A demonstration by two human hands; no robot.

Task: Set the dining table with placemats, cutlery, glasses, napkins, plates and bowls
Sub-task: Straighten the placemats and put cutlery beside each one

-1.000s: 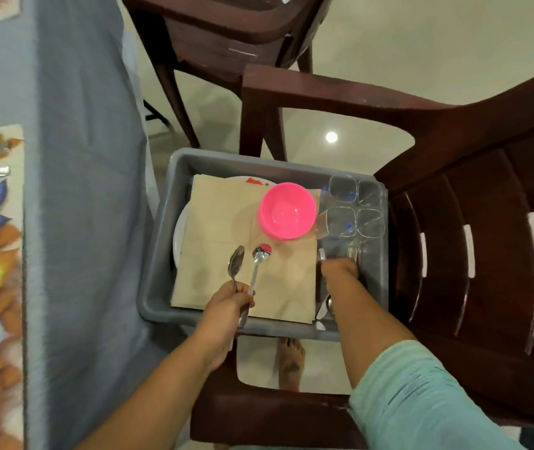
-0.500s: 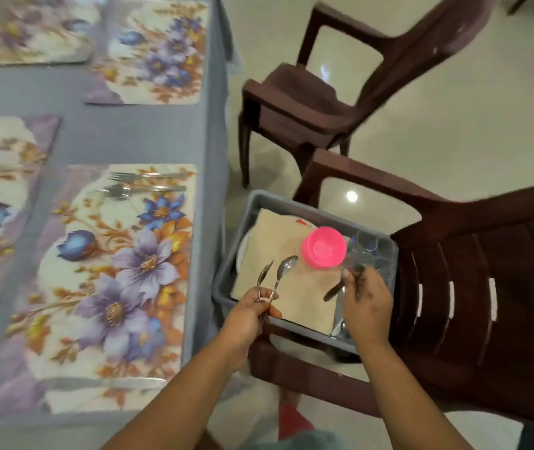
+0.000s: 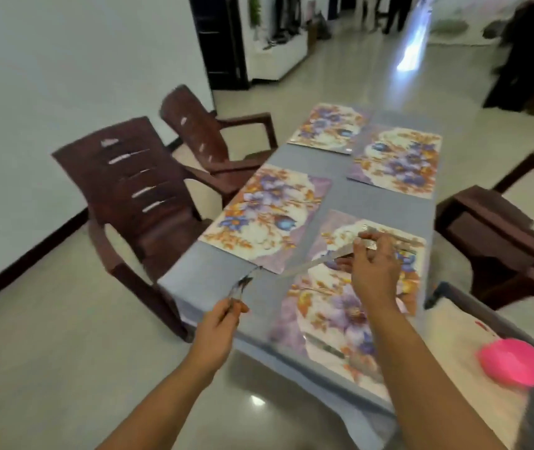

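Both hands have come up out of the grey tub on the chair and swung over to the table; a sec ago they were still down in the tub picking out cutlery.

Left hand has its fingers curled tight round the handles of the spoons, which stick up over the near left corner of the table. They look blurry, so I can't tell how many there are.

Right hand pinches a knife w/ thumb and fingers. Its long blade points left, over the near placemat. That mat already has cutlery lying at its far edge, just past the right hand, but it's too blurry to name.

Three other placemats lie on the table: one to the left and two farther back. No cutlery shows on them.

Pink bowl and the brown napkins sit in the tub at bottom right.

So the picking-up bit looks done & the putting-down bit comes next. I think this cutlery is for the left mat, but that's a guess. Plates, glasses, napkins and bowls are not on the table yet, so lots left to do.
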